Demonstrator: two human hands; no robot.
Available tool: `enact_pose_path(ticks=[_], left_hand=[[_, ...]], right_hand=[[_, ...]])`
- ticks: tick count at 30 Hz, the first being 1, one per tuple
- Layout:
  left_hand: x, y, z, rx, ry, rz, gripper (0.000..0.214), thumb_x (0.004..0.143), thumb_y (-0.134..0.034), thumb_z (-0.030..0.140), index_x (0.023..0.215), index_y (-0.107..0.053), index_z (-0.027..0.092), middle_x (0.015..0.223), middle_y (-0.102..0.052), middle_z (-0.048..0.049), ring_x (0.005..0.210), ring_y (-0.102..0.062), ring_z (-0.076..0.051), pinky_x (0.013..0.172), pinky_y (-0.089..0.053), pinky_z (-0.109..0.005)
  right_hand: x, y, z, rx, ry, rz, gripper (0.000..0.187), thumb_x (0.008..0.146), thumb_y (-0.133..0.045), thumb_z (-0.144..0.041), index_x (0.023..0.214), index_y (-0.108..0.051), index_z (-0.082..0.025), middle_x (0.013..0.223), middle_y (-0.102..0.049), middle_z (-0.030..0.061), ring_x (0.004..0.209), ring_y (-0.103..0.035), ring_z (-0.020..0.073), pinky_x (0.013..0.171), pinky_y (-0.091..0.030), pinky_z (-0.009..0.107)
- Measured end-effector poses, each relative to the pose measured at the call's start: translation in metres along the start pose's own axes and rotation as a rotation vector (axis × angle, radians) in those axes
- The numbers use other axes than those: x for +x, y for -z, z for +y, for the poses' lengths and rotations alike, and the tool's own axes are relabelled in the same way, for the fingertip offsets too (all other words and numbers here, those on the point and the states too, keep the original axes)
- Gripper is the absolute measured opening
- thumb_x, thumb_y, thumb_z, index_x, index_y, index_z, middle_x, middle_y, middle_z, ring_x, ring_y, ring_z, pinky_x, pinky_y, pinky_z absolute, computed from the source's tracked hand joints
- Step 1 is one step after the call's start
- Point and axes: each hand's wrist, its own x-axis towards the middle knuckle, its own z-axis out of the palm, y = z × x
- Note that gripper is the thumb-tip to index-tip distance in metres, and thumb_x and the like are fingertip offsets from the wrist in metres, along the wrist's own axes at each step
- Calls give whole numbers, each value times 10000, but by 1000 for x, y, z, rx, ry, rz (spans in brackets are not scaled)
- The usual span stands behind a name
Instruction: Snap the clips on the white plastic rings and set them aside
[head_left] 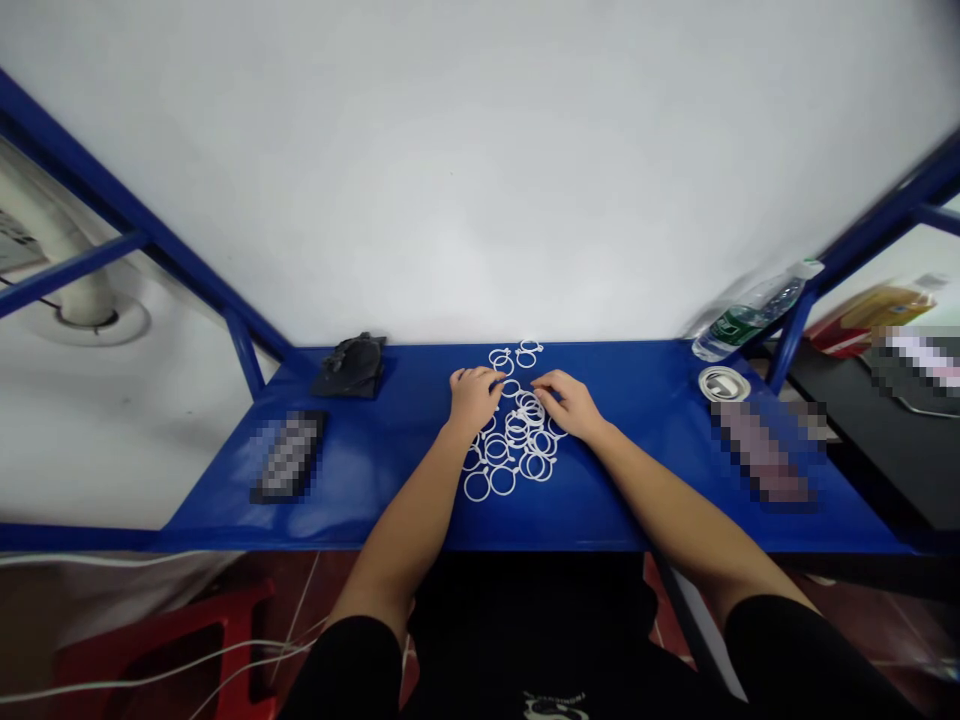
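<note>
A heap of several white plastic rings [517, 445] lies in the middle of the blue table [375, 480]. My left hand [474, 397] rests palm down at the heap's upper left, its fingers curled onto the rings. My right hand [570, 403] lies at the heap's upper right, with its fingers bent and touching the rings. Between the two hands sits a dense cluster of rings [529, 408]. A few separate rings [515, 355] lie farther back near the wall. What either hand pinches, if anything, is too small to make out.
A black crumpled object [352, 365] sits at the back left of the table. A plastic water bottle [754, 310] lies at the back right, with a round white lid [724, 384] beside it. A red stool [150, 640] and white cables [150, 675] are below left.
</note>
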Motion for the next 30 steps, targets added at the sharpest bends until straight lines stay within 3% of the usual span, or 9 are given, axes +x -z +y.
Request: enact_pose_path(ticks=[7,13,19,23,27,30], left_hand=[[-5,10,23,-142,-101,181,140,978,-691,210,1073,-777,267,961,-820,-25,905,-748,-221,1085,-463,-470],[-15,6,42,-282,-138,116,116,944,-740,232,1052,-771,259,951,-820,-22,888,-757,-206,964,-553,-409],[-13,13,49,-298,-203,50,127,921,-723,163,970,-793,257,887,-806,-12,842,-719,-193,854,-567,-376],[-10,21,51,-364,-183,23,158,899,-727,134,907,-814,265,879,-803,-17,863,-710,-190,810,-582,-353],[-11,24,50,-426,-123,-28,171,858,-749,111,886,-827,261,834,-785,-16,810,-712,-173,732,-582,-312],[-12,21,48,-507,-66,-50,135,825,-780,119,852,-825,244,803,-771,-17,753,-713,-163,690,-580,-296]], right_hand=[[0,0,-5,-14,20,9,257,1077,-557,-388,1222,-703,-234,966,-751,77,862,-705,220,798,-574,372],[2,2,-8,14,33,-25,312,1090,-523,-455,1143,-754,-253,987,-771,91,927,-714,239,867,-572,397],[1,3,-7,84,-7,1,351,1053,-590,-519,942,-744,-224,825,-728,60,781,-681,206,745,-535,346],[2,1,-5,205,-108,28,366,976,-700,-559,845,-738,-219,780,-712,34,719,-660,180,696,-521,317],[3,-2,-6,397,-281,67,399,806,-856,-594,853,-748,-213,783,-727,26,702,-661,182,693,-549,327],[4,-2,-8,599,-410,17,425,715,-924,-568,867,-751,-211,784,-737,20,682,-666,180,692,-569,341]])
